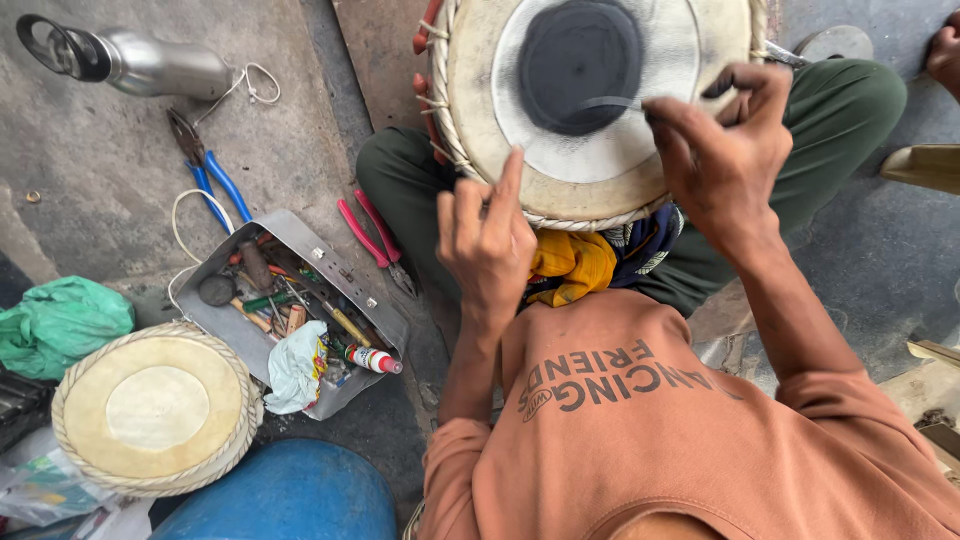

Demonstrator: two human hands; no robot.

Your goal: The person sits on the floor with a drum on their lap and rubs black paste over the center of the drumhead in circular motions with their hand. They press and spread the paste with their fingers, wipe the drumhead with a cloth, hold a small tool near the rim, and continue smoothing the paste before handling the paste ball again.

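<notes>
Clearly, in the head view, the person is holding a drum [600,100] tipped across the lap, its pale skin facing up and its black round patch [580,65] sitting near the middle of that skin. The right hand [725,160] is pinching a thin, pale, blade-like strip [605,103] between thumb and fingers, closed tight on it. That strip is running nearly level, its long axis pointing from the right hand leftward across the lower part of the black patch, with its free end lying on the patch itself. The left hand [487,240] is resting at the drum's near rim, fingers loosely together and one fingertip raised against the skin, gripping nothing that shows. So the right hand is the nearer one to the patch, which lies just to its left; the left hand is sitting below and well short of it. Off to the left on the floor, an open metal toolbox [375,305], red-handled pliers [375,240] and a spare drumhead [155,410] are lying apart from both hands.
</notes>
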